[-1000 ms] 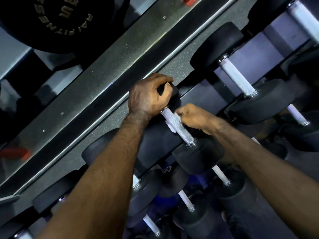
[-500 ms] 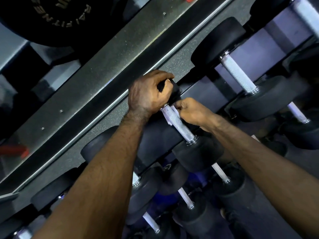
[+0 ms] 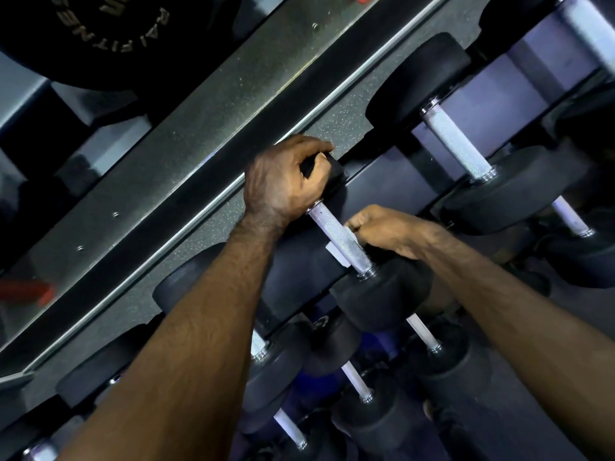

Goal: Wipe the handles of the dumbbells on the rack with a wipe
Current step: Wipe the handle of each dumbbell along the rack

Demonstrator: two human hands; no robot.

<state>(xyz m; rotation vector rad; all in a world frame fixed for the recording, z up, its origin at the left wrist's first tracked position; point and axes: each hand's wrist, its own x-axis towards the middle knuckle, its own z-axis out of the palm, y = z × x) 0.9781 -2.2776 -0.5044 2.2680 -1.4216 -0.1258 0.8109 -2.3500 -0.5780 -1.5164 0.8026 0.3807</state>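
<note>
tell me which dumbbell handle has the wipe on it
The handle in the middle, between both hands: the white wipe sits under it, held by the right hand. The other handles are bare.

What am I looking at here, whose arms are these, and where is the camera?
No machine: a person wears one camera on the head, looking down at their own bare arms. Black rubber-ended dumbbells with silver knurled handles lie on a dark metal rack. The left hand grips the far black end of one dumbbell, steadying it. The right hand pinches a white wipe wrapped under that dumbbell's silver handle. A black weight plate shows at upper left.
</note>
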